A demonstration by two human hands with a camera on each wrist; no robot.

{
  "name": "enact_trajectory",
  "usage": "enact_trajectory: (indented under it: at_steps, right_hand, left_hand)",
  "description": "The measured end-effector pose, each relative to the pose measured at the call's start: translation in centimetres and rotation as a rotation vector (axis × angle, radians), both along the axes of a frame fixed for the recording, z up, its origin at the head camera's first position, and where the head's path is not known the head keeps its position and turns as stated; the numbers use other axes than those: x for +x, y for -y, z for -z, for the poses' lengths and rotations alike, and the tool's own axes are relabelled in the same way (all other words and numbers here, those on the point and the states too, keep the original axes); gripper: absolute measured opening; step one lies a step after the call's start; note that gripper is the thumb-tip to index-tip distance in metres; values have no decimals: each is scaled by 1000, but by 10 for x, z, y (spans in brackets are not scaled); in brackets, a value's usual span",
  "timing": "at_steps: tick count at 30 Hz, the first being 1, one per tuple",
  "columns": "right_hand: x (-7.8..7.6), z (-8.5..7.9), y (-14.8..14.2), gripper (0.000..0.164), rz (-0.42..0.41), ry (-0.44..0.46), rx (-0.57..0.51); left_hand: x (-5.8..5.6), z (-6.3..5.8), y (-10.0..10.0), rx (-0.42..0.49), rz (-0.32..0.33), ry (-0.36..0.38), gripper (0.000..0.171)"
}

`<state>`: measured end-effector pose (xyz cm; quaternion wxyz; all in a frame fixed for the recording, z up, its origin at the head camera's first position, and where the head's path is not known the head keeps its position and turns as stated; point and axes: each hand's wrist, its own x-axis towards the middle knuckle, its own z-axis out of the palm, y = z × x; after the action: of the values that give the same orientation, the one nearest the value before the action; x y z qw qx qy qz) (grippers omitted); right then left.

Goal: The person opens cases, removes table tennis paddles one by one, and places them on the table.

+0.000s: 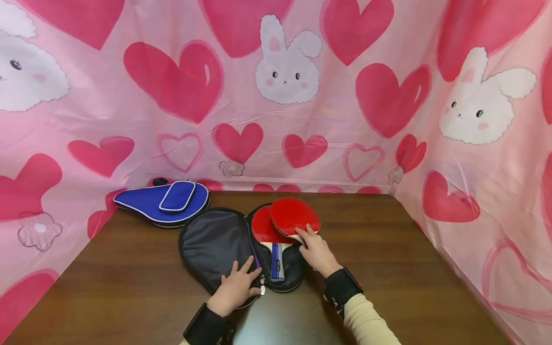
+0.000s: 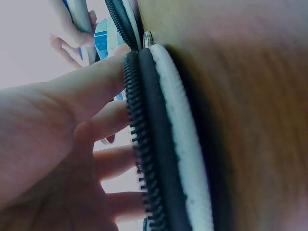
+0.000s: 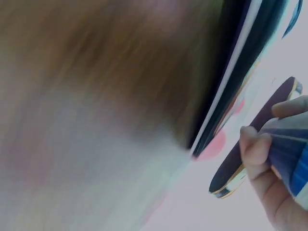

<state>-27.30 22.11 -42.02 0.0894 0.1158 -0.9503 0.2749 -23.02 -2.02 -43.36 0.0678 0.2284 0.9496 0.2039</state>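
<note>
A black zippered paddle case [image 1: 213, 244] lies unfolded on the table, its two halves side by side. My left hand [image 1: 233, 290] rests with spread fingers on the lower part of its left half; the zipper teeth [image 2: 136, 120] run along that edge in the left wrist view. On the right half lies one red table tennis paddle [image 1: 264, 227], its blue-and-white handle towards me. My right hand [image 1: 318, 252] grips a second red table tennis paddle [image 1: 295, 215] by its handle [image 3: 288, 154]. In the head view this paddle overlaps the first, tilted; its handle is mostly hidden by the hand.
A blue paddle case [image 1: 142, 201] with white piping and a small front pocket lies at the back left of the brown wooden table [image 1: 366, 230]. Behind and beside the table hangs a pink curtain [image 1: 241, 110] printed with hearts and rabbits.
</note>
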Motion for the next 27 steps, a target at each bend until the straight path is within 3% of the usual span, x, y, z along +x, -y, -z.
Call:
enact_trajectory:
  at_steps: [6,11,15,22,27]
  right_hand:
    - [-2,-3,-42,47,67,-4,2]
    - [-1,-4,-83,48,158,86,-29]
    - [0,0,-115,48,181,146,-28]
    - [2,6,-156,41,125,82,96]
    - [2,9,-174,38,154,-20,194]
  left_hand:
    - [1,-2,-1,0,-9,24,48]
    - [1,-2,-2,-2,-25,46,48]
    - [1,-1,-2,-10,-22,41,49]
    - [3,-1,-1,-20,-21,50,48]
    - [4,-1,-2,-27,-22,45,48]
